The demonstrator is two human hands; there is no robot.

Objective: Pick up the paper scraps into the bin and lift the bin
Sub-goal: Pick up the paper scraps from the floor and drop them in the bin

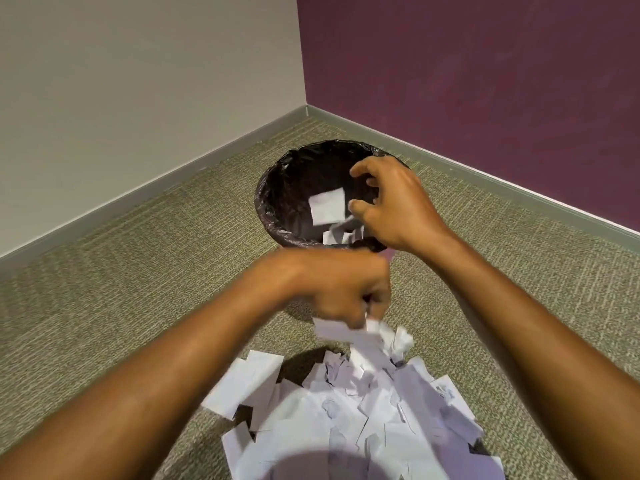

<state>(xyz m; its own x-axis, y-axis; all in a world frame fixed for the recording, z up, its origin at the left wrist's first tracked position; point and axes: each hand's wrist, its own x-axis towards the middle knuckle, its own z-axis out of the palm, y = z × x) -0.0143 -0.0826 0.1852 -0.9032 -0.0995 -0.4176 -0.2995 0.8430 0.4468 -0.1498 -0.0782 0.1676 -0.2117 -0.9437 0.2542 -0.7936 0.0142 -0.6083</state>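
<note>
- A head-worn view looks down into a room corner: a pale wall on the left, a purple wall on the right, and olive carpet across the floor (121,271).
- The left hand (341,289) reaches in from the lower left, blurred, closed around a bunch of white paper scraps (367,332) that hang below its fingers, partly crumpled. It is in front of the bin, just short of its near rim.
- Beneath that hand, at the bottom centre, the loose pile of scraps (363,417) lies spread on the carpet. Much of it is not yet picked up.
- The bin (273,188), round and lined with a black plastic bag, stands on the carpet close to the corner, beyond the pile.
- Inside the bin a few white pieces rest near the bottom. One larger piece (327,205) shows higher up, seemingly in mid-fall.
- The right hand (394,206) hovers over the right side of the bin mouth, fingers spread and loosely curled, holding nothing that I can see.
- Risks, as I judge them: the left hand's grip looks loose, so dangling pieces could slip off short of the rim and land back on the carpet. Light paper may also drift past the rim when dropped. The two hands sit close together and could knock each other, or nudge the light bin.
</note>
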